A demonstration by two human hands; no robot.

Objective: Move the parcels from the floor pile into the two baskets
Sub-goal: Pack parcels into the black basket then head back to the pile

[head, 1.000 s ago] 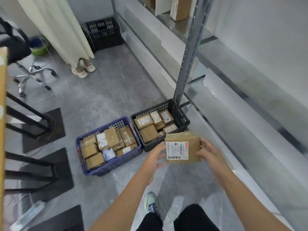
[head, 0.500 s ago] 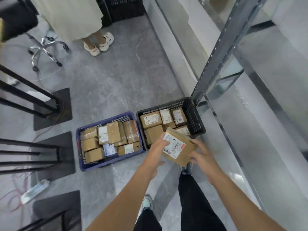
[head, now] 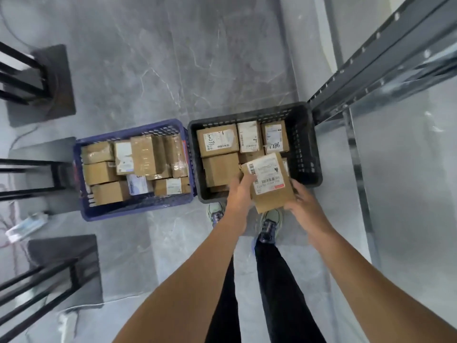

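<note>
One parcel (head: 270, 186) | clasped between left hand (head: 239, 194) and right hand (head: 306, 209) | seemingly over black basket (head: 304, 144)

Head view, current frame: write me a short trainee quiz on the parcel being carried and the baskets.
1. True or false: both the left hand and the right hand grip the parcel.
2. The parcel hangs above which basket? A) blue basket B) black basket C) neither
3. Fill in: the parcel's white label faces ____.
Key: 1 true; 2 B; 3 up, towards the camera.
</note>
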